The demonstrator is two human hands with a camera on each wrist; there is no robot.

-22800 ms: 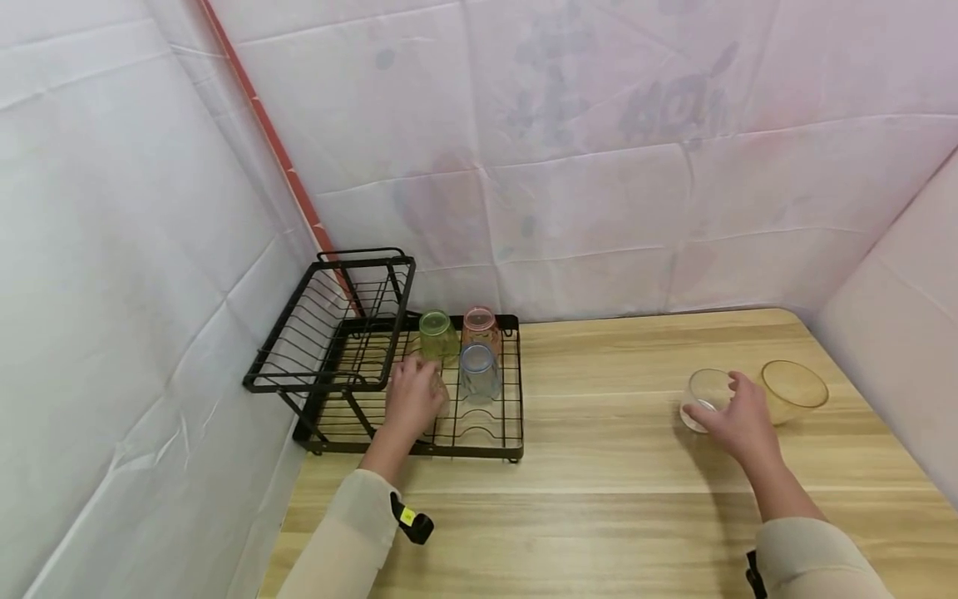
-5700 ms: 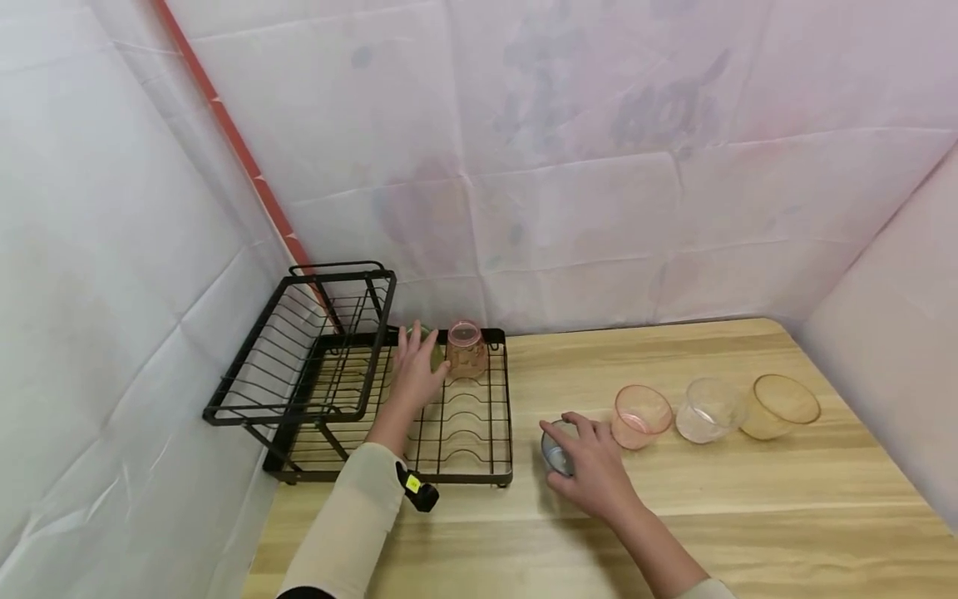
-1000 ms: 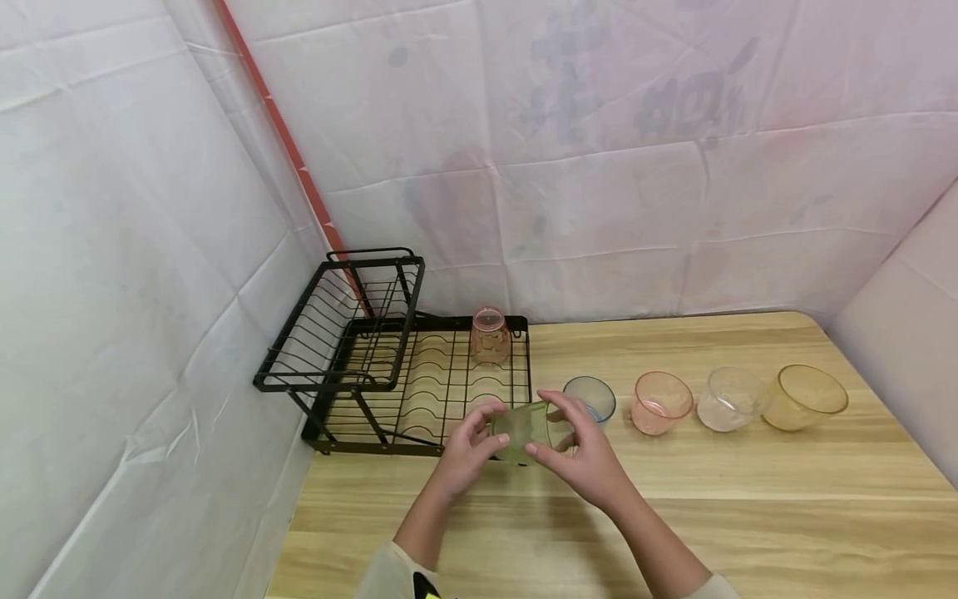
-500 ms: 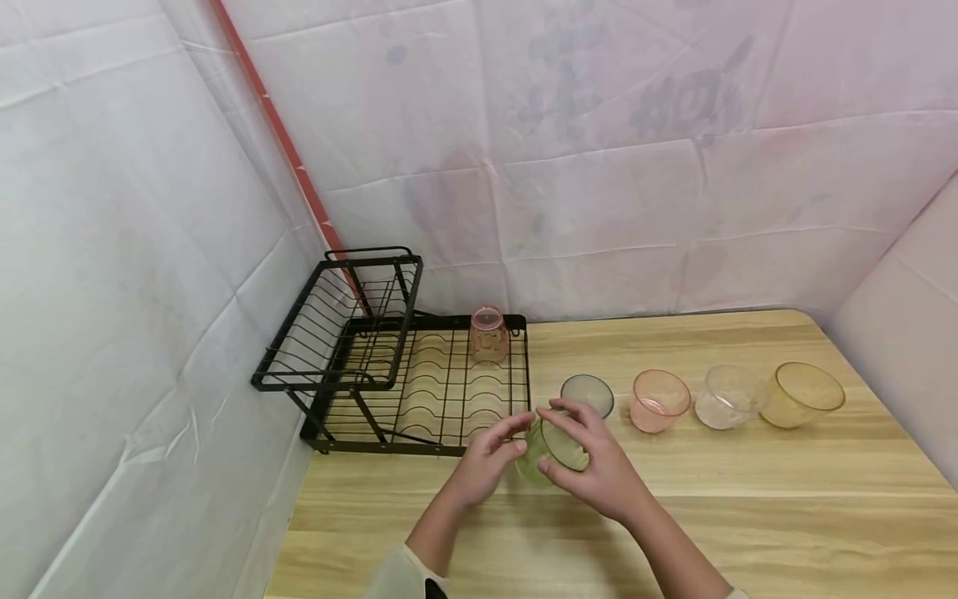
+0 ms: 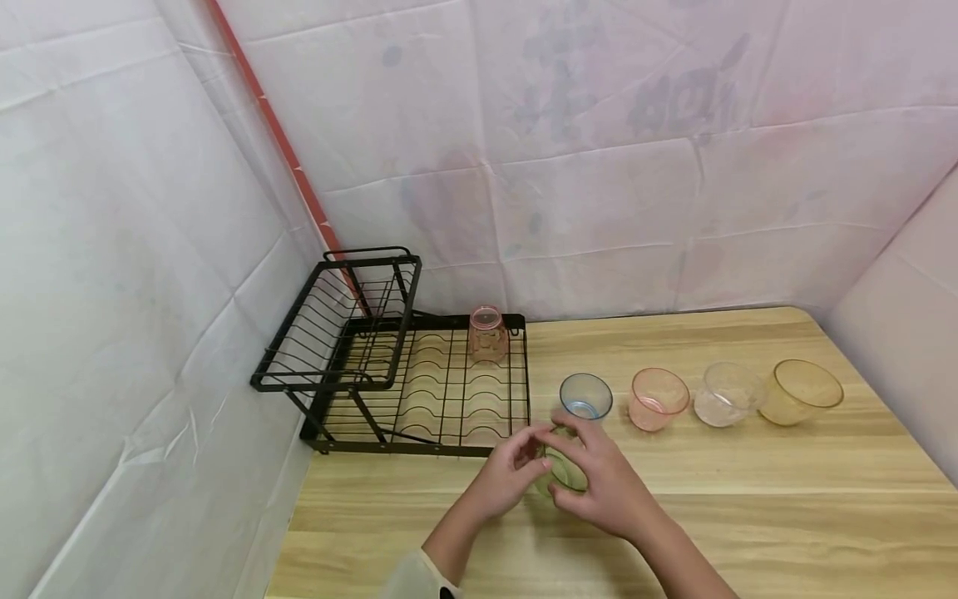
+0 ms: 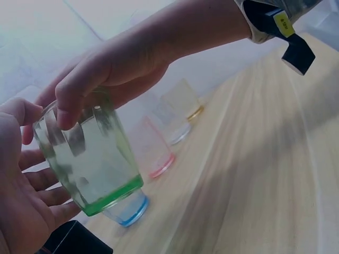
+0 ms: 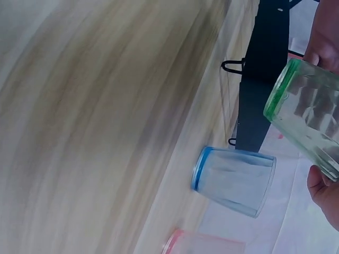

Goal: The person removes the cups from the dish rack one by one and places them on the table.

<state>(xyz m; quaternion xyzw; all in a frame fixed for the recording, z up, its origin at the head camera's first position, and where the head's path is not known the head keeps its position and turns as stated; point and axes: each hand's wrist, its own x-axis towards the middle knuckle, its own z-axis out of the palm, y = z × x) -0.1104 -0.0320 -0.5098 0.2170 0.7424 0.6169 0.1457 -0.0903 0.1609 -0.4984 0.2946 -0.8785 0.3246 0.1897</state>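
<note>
My right hand (image 5: 606,487) grips a green-tinted drinking glass (image 6: 98,169) near its rim, thumb on one side and fingers on the other. The glass is mouth up, slightly tilted, its base off the table in the right wrist view. My left hand (image 5: 505,478) is at the glass's other side. In the left wrist view its fingers (image 6: 45,196) are spread and fairly straight along the glass, with the thumb tip at the rim. Just behind stands a blue-tinted glass (image 7: 233,180), mouth up. A pink glass (image 5: 488,334) stands mouth down on the black dish rack (image 5: 419,449).
Right of the blue glass, a pink glass (image 5: 657,399), a clear glass (image 5: 728,395) and an amber glass (image 5: 801,393) stand mouth up in a row on the wooden table (image 5: 748,532). The rack's raised tier (image 5: 329,387) is at left. White sheets (image 5: 584,208) hang around the table.
Over the longer span, glasses left the rack and joined the row on the table. Within the last second, the green glass turned mouth up and moved right and nearer in both hands.
</note>
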